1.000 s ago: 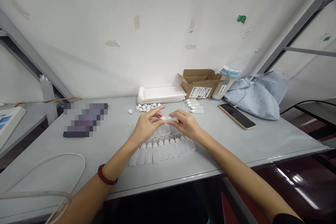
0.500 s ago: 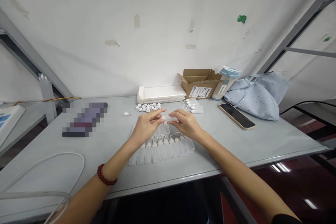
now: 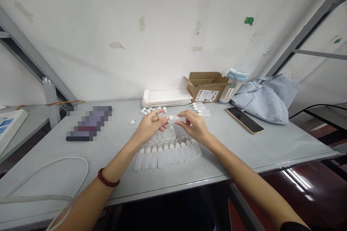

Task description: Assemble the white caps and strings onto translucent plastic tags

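A small translucent plastic bottle point(image 3: 179, 118) lies level in the air between my hands. My right hand point(image 3: 195, 124) grips its body between thumb and fingers. At its left end, my left hand point(image 3: 151, 125) has thumb and fingers closed on the white cap point(image 3: 170, 118); the fingertips partly hide it. Below my hands, a front row of similar capped bottles point(image 3: 162, 156) with thin white loops lies on the table. Behind that row are several more bottles point(image 3: 162, 135), partly covered by my hands. A pile of loose white caps point(image 3: 154, 110) is just beyond my left hand.
A single white cap point(image 3: 132, 122) lies left of the pile. Further back are stacked white trays point(image 3: 168, 97), an open cardboard box point(image 3: 207, 92), a tumbler point(image 3: 230, 86) and more bottles point(image 3: 203, 112). A phone point(image 3: 244, 120) and blue cloth bag point(image 3: 265, 99) lie right; a white cable point(image 3: 84, 166) loops left.
My hands have come together at the bottle, which now shows clearly lying level between them. The loose single cap has shifted slightly in its orientation.
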Tool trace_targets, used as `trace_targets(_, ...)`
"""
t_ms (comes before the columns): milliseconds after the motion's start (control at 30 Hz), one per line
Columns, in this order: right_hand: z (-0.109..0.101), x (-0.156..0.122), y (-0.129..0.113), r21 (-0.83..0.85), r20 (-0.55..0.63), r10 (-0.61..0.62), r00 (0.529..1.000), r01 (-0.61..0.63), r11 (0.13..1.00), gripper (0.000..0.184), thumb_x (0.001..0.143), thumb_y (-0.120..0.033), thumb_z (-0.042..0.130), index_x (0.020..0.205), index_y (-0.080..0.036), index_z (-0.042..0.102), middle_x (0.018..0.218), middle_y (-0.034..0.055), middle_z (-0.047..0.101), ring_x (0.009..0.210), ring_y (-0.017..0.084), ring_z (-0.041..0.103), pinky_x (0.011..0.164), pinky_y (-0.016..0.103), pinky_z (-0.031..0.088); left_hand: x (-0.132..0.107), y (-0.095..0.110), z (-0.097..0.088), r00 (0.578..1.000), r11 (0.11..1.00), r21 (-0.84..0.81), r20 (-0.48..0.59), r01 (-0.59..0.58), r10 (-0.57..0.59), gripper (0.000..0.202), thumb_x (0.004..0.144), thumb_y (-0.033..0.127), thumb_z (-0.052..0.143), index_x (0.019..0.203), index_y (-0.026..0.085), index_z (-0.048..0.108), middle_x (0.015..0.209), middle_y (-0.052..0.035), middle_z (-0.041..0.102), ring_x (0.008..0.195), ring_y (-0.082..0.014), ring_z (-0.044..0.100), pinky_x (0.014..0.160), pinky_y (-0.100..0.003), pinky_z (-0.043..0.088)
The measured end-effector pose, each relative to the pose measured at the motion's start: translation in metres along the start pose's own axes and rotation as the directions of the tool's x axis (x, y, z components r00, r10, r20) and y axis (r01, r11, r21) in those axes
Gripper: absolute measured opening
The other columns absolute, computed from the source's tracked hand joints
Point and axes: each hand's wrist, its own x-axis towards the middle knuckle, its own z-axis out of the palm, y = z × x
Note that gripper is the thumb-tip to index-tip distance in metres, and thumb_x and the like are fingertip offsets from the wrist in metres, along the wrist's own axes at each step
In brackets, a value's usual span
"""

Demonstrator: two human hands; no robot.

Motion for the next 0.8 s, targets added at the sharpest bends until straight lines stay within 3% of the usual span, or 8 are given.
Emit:
trace_targets(67,0.001,0.0,-0.002,0.002,0.0,-0.029,1.0,0.029,1.0,0.019,0.088,-0.035,0.055,0.097,-0.018,0.058,0.086,0.0078,0.064,0.058,0.013,0.054,0.054,0.025,0.046,0.001,0.0,0.0,0.997,1.0,0.022,0.074,0.017,-0.019,0.039,0.076,0.047,0.063,0.093,0.012,0.064,0.075,-0.0059,0.067,0.068,-0.0173,0.064,0.062,-0.03,0.054)
trace_targets(167,0.002,-0.001,-0.004,0.005,-0.008,-0.085,0.996,0.085,0.996,0.016,0.089,-0.031,0.054,0.098,-0.018,0.057,0.086,0.0086,0.064,0.066,0.015,0.058,0.058,0.026,0.048,0.0,0.0,0.002,0.992,0.999,0.04,0.125,-0.011,0.006,0.035,0.076,0.048,0.062,0.07,0.013,0.064,0.069,-0.0046,0.064,0.062,-0.0152,0.061,0.059,-0.028,0.053)
trace_targets(267,0.004,-0.001,-0.003,-0.008,0.002,-0.103,0.995,0.103,0.995,0.014,0.089,-0.028,0.053,0.098,-0.018,0.058,0.085,0.0093,0.065,0.072,0.017,0.06,0.062,0.028,0.049,-0.002,0.001,0.002,0.992,0.996,0.078,0.126,-0.041,0.031,0.031,0.076,0.045,0.063,0.072,0.014,0.068,0.066,-0.0041,0.065,0.06,-0.0152,0.061,0.062,-0.029,0.054)
trace_targets(433,0.0,0.001,-0.003,0.024,0.07,-0.099,0.993,0.098,0.995,0.02,0.091,-0.032,0.05,0.101,-0.018,0.06,0.08,0.0083,0.065,0.07,0.017,0.059,0.063,0.029,0.047,-0.005,0.0,0.003,0.995,0.987,0.134,0.053,-0.091,0.084,0.028,0.072,0.039,0.067,0.086,0.015,0.072,0.079,-0.0055,0.071,0.075,-0.02,0.065,0.073,-0.032,0.053)
trace_targets(600,-0.006,0.004,-0.01,0.128,0.133,0.053,0.99,-0.07,0.989,0.029,0.091,-0.04,0.049,0.092,-0.015,0.065,0.063,0.0015,0.058,0.052,0.011,0.048,0.052,0.023,0.039,-0.006,-0.002,0.005,0.97,0.947,0.209,0.047,-0.243,0.239,0.023,0.075,0.034,0.064,0.089,0.018,0.072,0.091,-0.0041,0.071,0.087,-0.0206,0.063,0.082,-0.032,0.05)
trace_targets(667,-0.007,0.004,-0.013,0.154,0.14,0.099,0.985,-0.121,0.981,0.031,0.091,-0.04,0.048,0.09,-0.015,0.065,0.064,0.0015,0.058,0.051,0.01,0.046,0.051,0.022,0.039,-0.006,-0.001,0.004,0.971,0.953,0.186,0.063,-0.238,0.23,0.024,0.076,0.036,0.064,0.091,0.018,0.071,0.093,-0.0046,0.07,0.087,-0.0203,0.063,0.08,-0.031,0.051)
trace_targets(800,-0.005,0.004,-0.013,0.171,0.114,0.078,0.99,-0.097,0.98,0.03,0.091,-0.039,0.048,0.093,-0.014,0.064,0.068,0.0031,0.059,0.055,0.011,0.049,0.052,0.023,0.04,-0.005,0.003,0.003,0.988,0.988,0.088,0.098,-0.124,0.115,0.03,0.078,0.043,0.061,0.087,0.016,0.069,0.081,-0.0057,0.069,0.075,-0.0185,0.064,0.067,-0.029,0.054)
